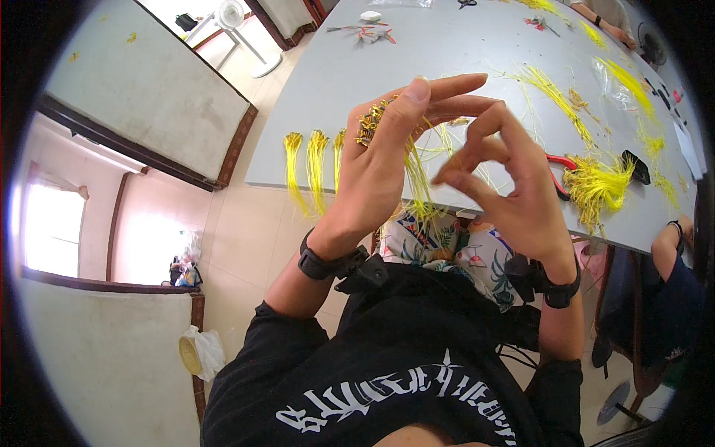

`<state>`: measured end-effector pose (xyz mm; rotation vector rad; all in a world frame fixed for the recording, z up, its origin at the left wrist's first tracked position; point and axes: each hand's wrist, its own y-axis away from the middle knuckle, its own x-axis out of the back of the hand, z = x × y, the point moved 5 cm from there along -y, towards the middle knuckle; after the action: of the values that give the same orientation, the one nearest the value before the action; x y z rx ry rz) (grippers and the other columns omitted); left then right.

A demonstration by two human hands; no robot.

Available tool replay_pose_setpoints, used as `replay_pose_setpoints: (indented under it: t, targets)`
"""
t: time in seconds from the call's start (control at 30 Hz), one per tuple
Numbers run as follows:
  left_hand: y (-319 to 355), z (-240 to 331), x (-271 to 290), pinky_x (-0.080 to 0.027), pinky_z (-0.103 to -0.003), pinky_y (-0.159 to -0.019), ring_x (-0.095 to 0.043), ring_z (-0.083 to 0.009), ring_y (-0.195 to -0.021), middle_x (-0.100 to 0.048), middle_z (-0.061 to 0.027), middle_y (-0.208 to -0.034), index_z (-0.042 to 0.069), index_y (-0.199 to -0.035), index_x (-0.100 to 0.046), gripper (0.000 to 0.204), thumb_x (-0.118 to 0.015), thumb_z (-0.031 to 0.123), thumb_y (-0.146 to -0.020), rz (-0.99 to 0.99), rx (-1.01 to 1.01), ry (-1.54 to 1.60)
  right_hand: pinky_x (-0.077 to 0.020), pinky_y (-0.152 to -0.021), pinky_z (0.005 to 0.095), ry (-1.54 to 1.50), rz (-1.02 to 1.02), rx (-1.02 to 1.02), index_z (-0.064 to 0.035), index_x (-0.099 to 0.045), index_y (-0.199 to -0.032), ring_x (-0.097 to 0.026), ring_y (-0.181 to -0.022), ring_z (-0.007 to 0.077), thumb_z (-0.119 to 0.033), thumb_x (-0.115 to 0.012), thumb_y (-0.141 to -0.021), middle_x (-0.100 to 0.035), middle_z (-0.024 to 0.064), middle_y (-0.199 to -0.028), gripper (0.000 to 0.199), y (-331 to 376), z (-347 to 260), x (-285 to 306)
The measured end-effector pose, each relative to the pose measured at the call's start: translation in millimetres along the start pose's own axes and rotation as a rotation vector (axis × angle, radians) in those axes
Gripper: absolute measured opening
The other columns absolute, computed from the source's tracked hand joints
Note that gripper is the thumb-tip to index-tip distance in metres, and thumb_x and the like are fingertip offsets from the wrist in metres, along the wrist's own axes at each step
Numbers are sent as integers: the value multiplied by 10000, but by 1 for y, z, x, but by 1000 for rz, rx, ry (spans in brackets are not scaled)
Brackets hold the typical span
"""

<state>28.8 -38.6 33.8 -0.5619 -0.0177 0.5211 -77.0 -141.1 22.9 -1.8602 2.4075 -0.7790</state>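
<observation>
My left hand (pixel 380 160) is raised over the grey table (pixel 417 52) and grips a bunch of thin yellow wires (pixel 418 182) whose gold-tipped ends (pixel 370 123) stick out above my fingers. The wires hang down past my palm. My right hand (pixel 510 182) is close beside it, thumb and forefinger pinched together near the strands; whether a single wire sits in the pinch is too fine to tell. Both wrists wear black bands.
Three yellow wire bundles (pixel 316 160) hang over the table's near edge. Red-handled pliers (pixel 560 167) and a loose yellow wire heap (pixel 596 186) lie to the right. Another person's arm (pixel 666 246) is at the right, another's hands (pixel 614 30) at the far side. A fan (pixel 234 15) stands on the floor.
</observation>
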Motion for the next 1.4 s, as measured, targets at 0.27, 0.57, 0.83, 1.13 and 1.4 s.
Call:
replay_pose_setpoints:
  t: [0.27, 0.57, 0.83, 1.13, 1.4]
  targets:
    - [1, 4, -5, -465, -397, -1111, -645, -292, -1226, -664, -247, -1329, -60, -1445, -532, 624, -290, 410, -1113, -75, 111, -117, -435, -1061, 392, 90, -60, 335, 33, -623, -1270, -623, -1217, 278, -185, -669, -911, -673, 164, -1287, 422, 0, -17, -3]
    - [1, 15, 4, -551, -393, -975, -737, -301, -1001, -751, -245, -1023, -46, -891, -739, 661, -333, 418, -1131, -53, -1, 2, -528, -901, 403, 80, -225, 310, -19, -757, -1025, -689, -1001, 301, -122, -732, -893, -755, 133, -1028, 169, 0, -7, -5]
    - [8, 60, 21, -487, -398, -925, -688, -295, -856, -737, -150, -853, 146, -740, -539, 635, -112, 379, -1147, -331, -268, 36, -503, -977, 384, 389, 103, 24, 3, -704, -1125, -659, -1126, 314, -32, -627, -951, -706, 148, -1181, 194, -4, 40, 62]
    - [17, 95, 12, -476, -364, -900, -735, -203, -933, -798, -52, -901, 139, -743, -665, 649, -225, 380, -1156, -867, -118, 226, -440, -1104, 416, 712, -9, -69, 10, -617, -1296, -557, -1261, 372, 16, -544, -957, -613, 172, -1344, 347, 2, 95, 58]
    - [15, 88, 14, -466, -363, -816, -718, -242, -889, -792, -88, -881, 138, -745, -690, 641, -254, 366, -1155, -799, -57, 141, -448, -1092, 436, 810, 78, -177, 19, -614, -1263, -519, -1260, 358, 25, -533, -938, -576, 156, -1325, 335, -1, 93, 58]
